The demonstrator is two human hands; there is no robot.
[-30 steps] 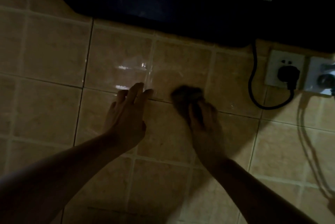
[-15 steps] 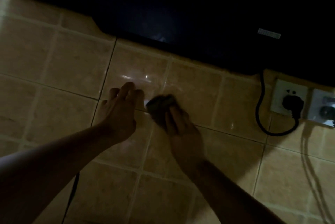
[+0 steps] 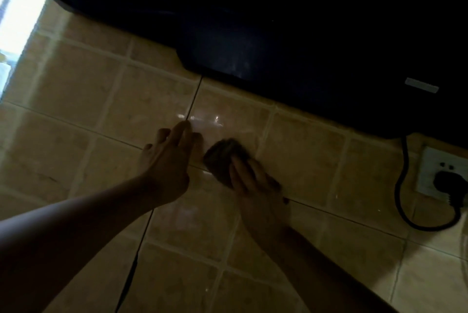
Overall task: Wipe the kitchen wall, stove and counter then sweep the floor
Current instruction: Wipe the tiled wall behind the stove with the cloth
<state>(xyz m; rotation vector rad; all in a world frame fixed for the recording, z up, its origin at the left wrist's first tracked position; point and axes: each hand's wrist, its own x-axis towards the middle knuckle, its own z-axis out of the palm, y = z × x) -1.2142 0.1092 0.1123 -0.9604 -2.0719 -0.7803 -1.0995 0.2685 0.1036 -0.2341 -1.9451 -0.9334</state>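
Tan tiled wall [image 3: 304, 150] is seen under dark hood [image 3: 278, 33]. At frame centre, dark cloth [image 3: 220, 158] is pressed flat by right hand [image 3: 255, 186]; left hand [image 3: 169, 160] is laid spread beside. Socket [image 3: 440, 173] sits right.

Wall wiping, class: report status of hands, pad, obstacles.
Left hand flat on tiled wall. Right hand pressing scrub pad there. Plugged cord right, apart.
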